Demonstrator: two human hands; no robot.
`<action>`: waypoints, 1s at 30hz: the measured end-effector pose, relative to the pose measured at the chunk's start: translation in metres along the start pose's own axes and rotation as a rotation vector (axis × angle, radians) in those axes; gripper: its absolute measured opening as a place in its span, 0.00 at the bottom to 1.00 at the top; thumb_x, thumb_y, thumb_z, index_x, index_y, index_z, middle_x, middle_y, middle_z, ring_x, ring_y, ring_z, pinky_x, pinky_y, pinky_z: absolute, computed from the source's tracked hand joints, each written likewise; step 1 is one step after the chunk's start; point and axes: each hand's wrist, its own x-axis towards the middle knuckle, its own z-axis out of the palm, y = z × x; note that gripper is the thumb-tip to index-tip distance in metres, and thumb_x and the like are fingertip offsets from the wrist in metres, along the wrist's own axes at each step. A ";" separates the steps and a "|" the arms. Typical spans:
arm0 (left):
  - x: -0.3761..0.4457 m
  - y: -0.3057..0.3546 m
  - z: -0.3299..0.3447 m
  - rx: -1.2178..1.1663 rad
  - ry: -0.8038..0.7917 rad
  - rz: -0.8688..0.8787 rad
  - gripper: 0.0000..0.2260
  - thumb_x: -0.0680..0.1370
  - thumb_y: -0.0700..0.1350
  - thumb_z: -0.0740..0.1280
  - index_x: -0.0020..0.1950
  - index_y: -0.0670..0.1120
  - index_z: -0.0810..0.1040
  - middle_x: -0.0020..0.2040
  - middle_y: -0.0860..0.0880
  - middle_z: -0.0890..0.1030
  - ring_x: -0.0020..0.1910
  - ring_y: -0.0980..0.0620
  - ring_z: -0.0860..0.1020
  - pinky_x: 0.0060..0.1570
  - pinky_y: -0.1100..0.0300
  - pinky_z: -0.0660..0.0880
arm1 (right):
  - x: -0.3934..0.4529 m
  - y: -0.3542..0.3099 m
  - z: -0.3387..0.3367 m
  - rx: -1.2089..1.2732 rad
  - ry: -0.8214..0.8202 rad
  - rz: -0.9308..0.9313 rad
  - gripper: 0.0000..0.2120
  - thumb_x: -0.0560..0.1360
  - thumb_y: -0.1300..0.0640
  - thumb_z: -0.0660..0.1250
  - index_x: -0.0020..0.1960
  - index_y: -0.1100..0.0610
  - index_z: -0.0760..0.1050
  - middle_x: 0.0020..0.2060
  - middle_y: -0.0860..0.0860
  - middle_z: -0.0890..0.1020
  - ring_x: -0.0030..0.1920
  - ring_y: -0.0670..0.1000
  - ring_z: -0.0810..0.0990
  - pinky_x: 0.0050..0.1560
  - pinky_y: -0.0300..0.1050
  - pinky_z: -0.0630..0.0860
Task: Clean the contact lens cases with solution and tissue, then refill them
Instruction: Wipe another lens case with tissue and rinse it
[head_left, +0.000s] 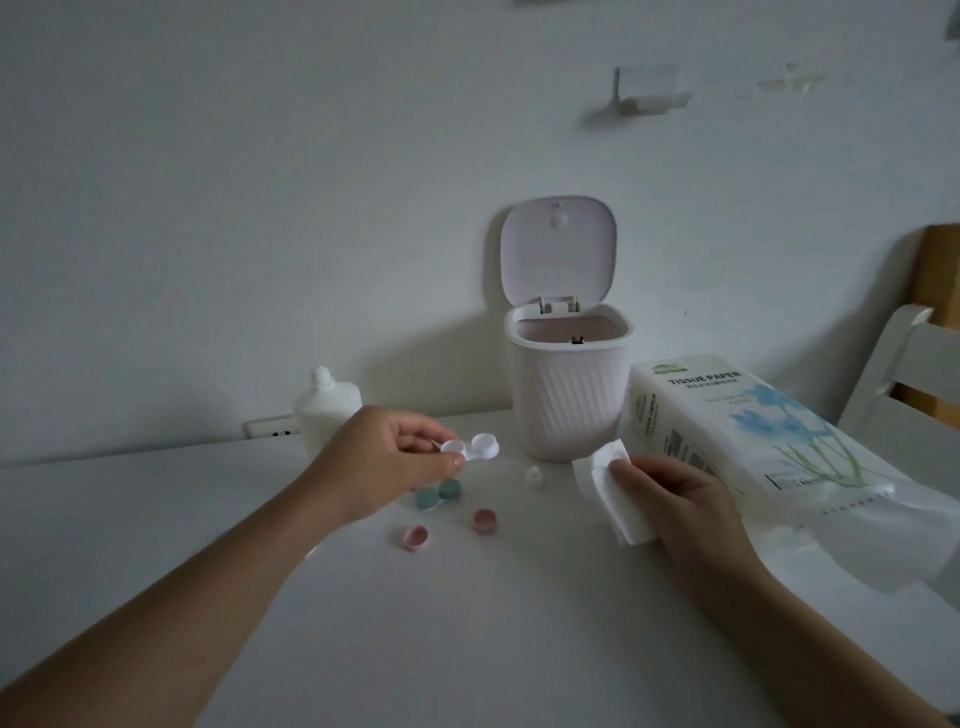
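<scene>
Fingers of the left hand (387, 457) are pinching the white lens case (470, 447) by one edge while the right hand (675, 499) is gripping a tissue (605, 486), so the case could be slipping onto the tabletop (467, 623).

The picture is dim and bluish-grey throughout, with low contrast and soft grain. Light falls weakly from the front right: the open bin (569, 384) beyond the right hand (680, 499) throws a broad, soft shadow leftward onto the wall (260, 208), above the left hand (387, 457). Faint shadows lie on the bench (467, 623) under both forearms. There is no glare; the tissue (605, 486) in the right hand is the brightest patch. Wide-angle distortion bends the bench's far edge and stretches the forearms toward the lower corners. Fine detail is smeared, and the small lids nearer than the left hand look fuzzy.
</scene>
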 end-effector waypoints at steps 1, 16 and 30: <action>0.005 0.006 -0.001 -0.010 0.004 0.006 0.04 0.73 0.44 0.78 0.46 0.49 0.87 0.40 0.46 0.87 0.32 0.57 0.78 0.35 0.69 0.73 | 0.000 0.001 0.000 0.000 -0.002 0.008 0.04 0.76 0.53 0.73 0.45 0.50 0.87 0.38 0.48 0.87 0.36 0.40 0.81 0.33 0.33 0.76; 0.098 0.060 0.018 -0.456 0.112 -0.136 0.04 0.74 0.38 0.76 0.47 0.43 0.85 0.37 0.48 0.85 0.32 0.57 0.79 0.32 0.65 0.75 | 0.006 0.009 -0.004 0.023 -0.110 0.086 0.12 0.73 0.46 0.73 0.49 0.52 0.86 0.39 0.56 0.86 0.36 0.47 0.81 0.39 0.55 0.81; 0.149 0.088 0.039 0.425 0.179 0.347 0.08 0.72 0.41 0.75 0.48 0.51 0.84 0.38 0.55 0.83 0.36 0.61 0.78 0.39 0.70 0.72 | 0.011 0.014 -0.005 0.039 -0.121 0.117 0.16 0.69 0.42 0.72 0.49 0.51 0.86 0.38 0.51 0.86 0.39 0.47 0.82 0.43 0.61 0.82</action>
